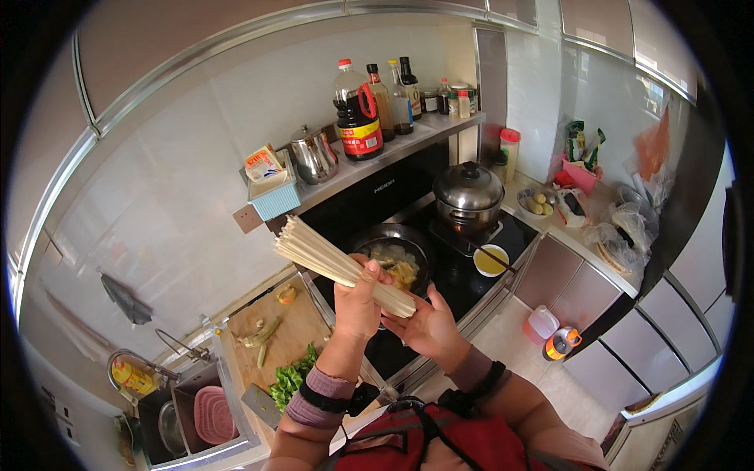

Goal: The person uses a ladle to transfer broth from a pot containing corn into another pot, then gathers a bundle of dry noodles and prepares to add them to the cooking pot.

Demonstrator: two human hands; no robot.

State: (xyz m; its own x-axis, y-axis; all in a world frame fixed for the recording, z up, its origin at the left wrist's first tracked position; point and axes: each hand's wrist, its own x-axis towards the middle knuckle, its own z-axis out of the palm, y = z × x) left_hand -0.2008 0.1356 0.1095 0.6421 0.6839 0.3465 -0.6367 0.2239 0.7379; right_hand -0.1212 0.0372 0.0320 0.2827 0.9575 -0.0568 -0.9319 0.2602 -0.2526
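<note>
My left hand (358, 303) grips a thick bundle of dried noodle sticks (321, 250) around its lower half. The bundle slants from upper left down to the right, in front of the stove. My right hand (429, 329) is turned palm up with fingers apart at the bundle's lower end. Its fingertips are partly behind that end, so I cannot tell whether they touch it. Beyond both hands a dark wok (392, 235) sits on the stove, holding pale liquid and yellowish food (405, 272). The bundle and my left hand hide part of the wok.
A lidded steel pot (468, 191) stands on the far burner. A bowl of yellow liquid (490, 261) with chopsticks (498, 262) rests at the stove's right. Leafy greens (293, 377) and a knife (261, 406) lie on the wooden board (294, 312). Bottles (358, 118) line the shelf.
</note>
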